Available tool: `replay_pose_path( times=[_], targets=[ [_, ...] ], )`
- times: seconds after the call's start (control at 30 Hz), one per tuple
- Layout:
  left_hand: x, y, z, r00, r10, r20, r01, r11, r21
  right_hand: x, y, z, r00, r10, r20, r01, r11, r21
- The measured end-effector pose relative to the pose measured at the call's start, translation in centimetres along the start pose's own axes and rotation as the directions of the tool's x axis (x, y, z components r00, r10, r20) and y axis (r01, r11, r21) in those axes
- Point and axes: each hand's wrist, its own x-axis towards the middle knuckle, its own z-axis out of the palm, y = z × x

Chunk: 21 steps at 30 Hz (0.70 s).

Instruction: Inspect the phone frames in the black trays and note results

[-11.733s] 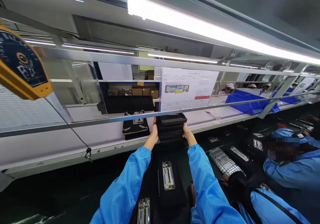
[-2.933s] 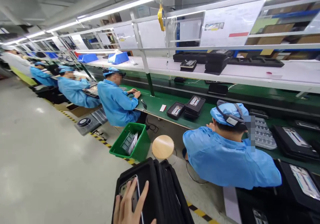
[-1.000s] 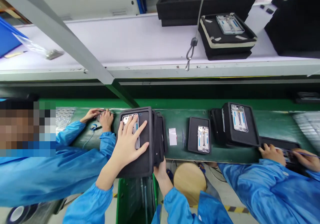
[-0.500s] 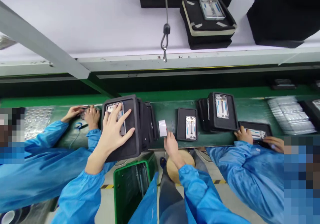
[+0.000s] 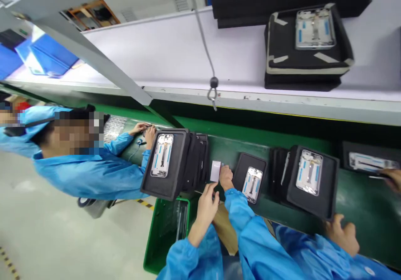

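Stack of black foam trays (image 5: pixel 175 163) with a phone frame (image 5: pixel 161 155) on top sits on green belt (image 5: pixel 228 146). Left hand (image 5: pixel 207 200) just beside stack, fingers loosely curled, empty. Right hand (image 5: pixel 226 177) touches white card (image 5: pixel 215 171); grip unclear.

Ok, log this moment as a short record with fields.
left hand: left hand open, at the belt edge beside the tray stack
right hand: right hand on the belt, fingers touching the white card
tray stack: black trays, a phone frame in the top one
nearby: single tray; green bin below
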Motion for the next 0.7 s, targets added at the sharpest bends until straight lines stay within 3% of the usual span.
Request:
replay_pose_path(
  times=[0.07, 0.13, 0.23, 0.33, 0.53, 0.7],
  targets=[
    [2.4, -2.3, 3.2, 0.993, -0.097, 0.073, 0.093, 0.994, 0.057, 0.5, -0.3, -0.3, 0.999, 0.046, 0.008, -0.046, 0.996, 0.073],
    [4.4, -4.2, 5.2, 0.975, -0.163, 0.15, 0.15, 0.984, 0.095, 0.6, -0.3, -0.6, 0.993, 0.114, 0.0, -0.113, 0.981, 0.158],
    [6.2, -5.5, 6.6, 0.942, -0.22, 0.253, 0.193, 0.973, 0.126, -1.1, 0.9, -1.3, 0.974, 0.226, -0.032, -0.206, 0.93, 0.305],
    [7.7, -5.4, 7.4, 0.914, -0.25, 0.321, 0.215, 0.967, 0.139, -5.2, 3.3, -2.4, 0.961, 0.27, -0.06, -0.21, 0.852, 0.48],
    [10.3, -4.3, 7.9, 0.894, -0.3, 0.332, 0.272, 0.954, 0.129, -15.5, 8.2, -4.4, 0.982, 0.179, -0.051, -0.061, 0.567, 0.822],
    [8.6, -2.2, 5.4, 0.91, -0.274, 0.311, 0.279, 0.96, 0.029, -20.4, 10.2, -5.2, 0.975, 0.167, -0.145, 0.09, 0.298, 0.95]
  ],
)
